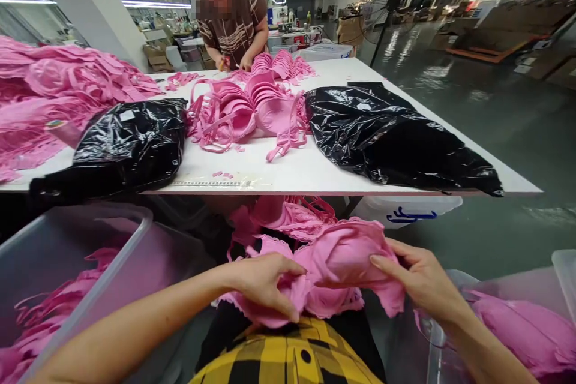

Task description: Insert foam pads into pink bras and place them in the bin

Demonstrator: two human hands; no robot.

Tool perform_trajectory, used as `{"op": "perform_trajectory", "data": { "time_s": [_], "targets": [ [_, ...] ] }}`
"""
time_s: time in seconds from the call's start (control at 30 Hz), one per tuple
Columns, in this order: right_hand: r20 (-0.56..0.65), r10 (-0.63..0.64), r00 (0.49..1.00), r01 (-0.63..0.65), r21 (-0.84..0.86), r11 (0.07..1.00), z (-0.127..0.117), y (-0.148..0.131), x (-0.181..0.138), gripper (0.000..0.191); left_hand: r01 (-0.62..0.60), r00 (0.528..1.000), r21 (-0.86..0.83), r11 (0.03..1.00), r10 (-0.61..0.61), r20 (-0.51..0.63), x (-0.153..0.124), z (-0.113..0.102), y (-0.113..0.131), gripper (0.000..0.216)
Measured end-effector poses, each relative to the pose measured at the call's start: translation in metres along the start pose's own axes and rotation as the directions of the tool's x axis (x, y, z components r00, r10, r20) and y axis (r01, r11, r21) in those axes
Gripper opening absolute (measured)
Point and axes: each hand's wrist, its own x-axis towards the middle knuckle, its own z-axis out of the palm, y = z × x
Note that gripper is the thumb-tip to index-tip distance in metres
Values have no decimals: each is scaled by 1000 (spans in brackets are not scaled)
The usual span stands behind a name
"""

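A pink bra (348,252) is stretched between my two hands above my lap. My left hand (270,285) grips its middle, thumb and fingers bent around the fabric. On the other side, my right hand (416,273) pinches the bra's outer edge between thumb and fingers. More pink bras (288,216) with lace edging lie beneath and behind it, between my lap and the table edge. The lower part of the held bra overlaps them, so where one ends is hard to make out.
On the white table (279,171) stand nested pink bras (265,105) between two black plastic bags (135,138). A large pink pile (67,81) is at left. Plastic bins (144,222) with pink garments flank me. Across the table, a person (236,18) handles pink pieces.
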Motion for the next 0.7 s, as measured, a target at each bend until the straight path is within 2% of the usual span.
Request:
{"op": "perform_trajectory", "data": {
  "time_s": [0.1,0.2,0.3,0.4,0.5,0.57,0.63,0.7],
  "targets": [
    [32,41,999,-41,4,999,-8,-6,5,43,-26,1000,207,978,24,11,-13,-13,-7,49],
    [-23,46,999,-47,-10,999,-11,-12,11,50,106,994,267,958,-93,-58,-18,-22,-23,34],
    [-8,100,995,-99,84,992,-10,-14,16,52,179,981,157,971,-164,-104,-29,-30,-41,8],
    [85,168,982,-185,285,940,-5,-14,18,51,151,965,-14,988,-150,-216,-49,-43,-44,23],
    [149,167,975,-212,364,907,8,-13,9,57,208,938,-43,977,-212,-273,-70,-49,-35,24],
    [213,117,970,-183,324,928,18,-8,-4,62,231,944,-70,970,-241,-227,-79,-38,-29,20],
    [317,104,943,-182,225,957,26,4,-20,65,227,965,-157,961,-244,-100,-82,-16,-28,24],
    [389,207,898,-255,77,964,30,19,-35,60,212,975,-219,952,-220,-15,-79,8,-32,38]
  ]
}}
